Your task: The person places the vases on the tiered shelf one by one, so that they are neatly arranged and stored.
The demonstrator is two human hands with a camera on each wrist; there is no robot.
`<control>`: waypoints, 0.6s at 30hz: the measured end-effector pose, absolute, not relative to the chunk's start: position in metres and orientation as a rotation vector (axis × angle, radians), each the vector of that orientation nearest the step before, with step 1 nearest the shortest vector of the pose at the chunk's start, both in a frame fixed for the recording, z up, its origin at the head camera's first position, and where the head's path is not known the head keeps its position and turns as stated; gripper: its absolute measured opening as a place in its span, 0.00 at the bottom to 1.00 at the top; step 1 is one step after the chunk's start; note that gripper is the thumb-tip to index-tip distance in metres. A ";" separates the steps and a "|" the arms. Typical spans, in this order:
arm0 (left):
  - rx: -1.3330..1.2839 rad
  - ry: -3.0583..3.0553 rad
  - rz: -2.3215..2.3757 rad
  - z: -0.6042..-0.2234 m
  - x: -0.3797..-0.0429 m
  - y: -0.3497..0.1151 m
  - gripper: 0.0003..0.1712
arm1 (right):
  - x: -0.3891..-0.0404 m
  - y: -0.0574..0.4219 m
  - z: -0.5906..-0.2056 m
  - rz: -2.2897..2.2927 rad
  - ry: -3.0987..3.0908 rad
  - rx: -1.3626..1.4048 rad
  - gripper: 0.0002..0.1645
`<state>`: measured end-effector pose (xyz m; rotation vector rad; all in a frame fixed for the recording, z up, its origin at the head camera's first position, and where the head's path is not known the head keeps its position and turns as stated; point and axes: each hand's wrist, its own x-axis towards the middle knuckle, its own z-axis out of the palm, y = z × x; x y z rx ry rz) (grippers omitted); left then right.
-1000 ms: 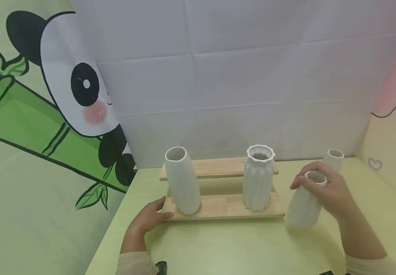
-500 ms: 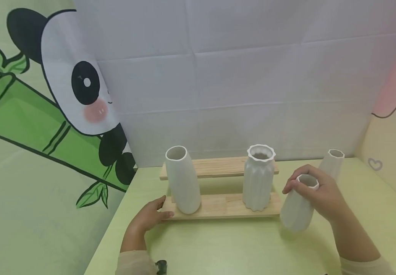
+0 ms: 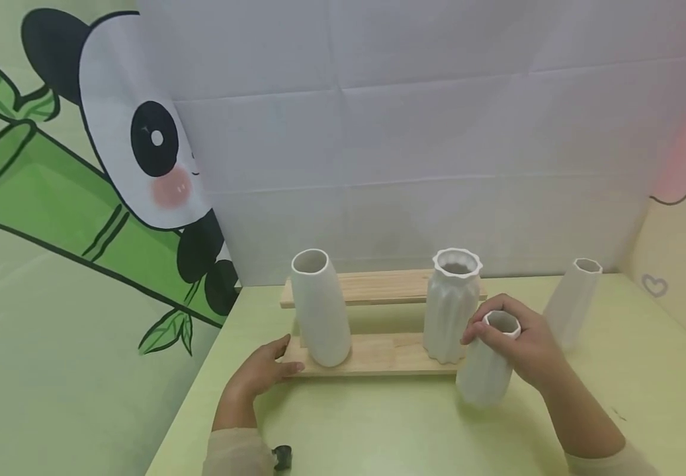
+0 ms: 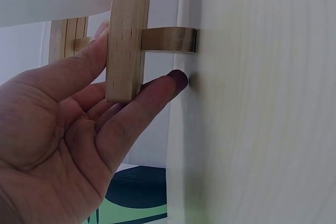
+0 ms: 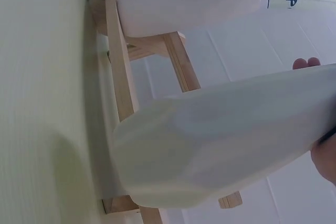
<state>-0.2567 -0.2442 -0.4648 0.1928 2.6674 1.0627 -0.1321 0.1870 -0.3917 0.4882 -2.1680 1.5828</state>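
Observation:
My right hand [image 3: 527,344] grips a white faceted vase [image 3: 483,378] near its rim, in front of the rack's right end. In the right wrist view the vase's lower end [image 5: 157,161] is raised off the table and overlaps the rack. My left hand [image 3: 259,371] holds the left end of a two-plank wooden rack [image 3: 385,356]; thumb and fingers pinch the front plank [image 4: 126,40] from both sides. On that plank stand a smooth tapered white vase [image 3: 321,314] at the left and a fluted white vase [image 3: 452,320] with a scalloped rim at the right.
Another white faceted vase [image 3: 571,307] stands on the pale table [image 3: 372,423], right of the rack. Behind the table hangs a white cloth [image 3: 414,152]. A panda-printed cloth [image 3: 110,158] closes off the left side. A small dark object [image 3: 282,457] shows beside the left sleeve.
My right hand has carried the faceted vase leftward, from beside the rack to before its right end. The left hand stays on the rack, and the camera view has shifted slightly.

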 end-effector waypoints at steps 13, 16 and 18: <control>0.214 2.678 1.066 -0.462 -0.256 -0.240 0.50 | -0.145 0.156 -0.384 1.670 -2.194 0.496 0.07; 0.208 2.672 1.080 -0.462 -0.256 -0.239 0.51 | -0.150 0.149 -0.385 1.706 -2.190 0.523 0.07; 0.199 2.670 1.084 -0.462 -0.257 -0.238 0.51 | -0.154 0.144 -0.385 1.739 -2.170 0.552 0.06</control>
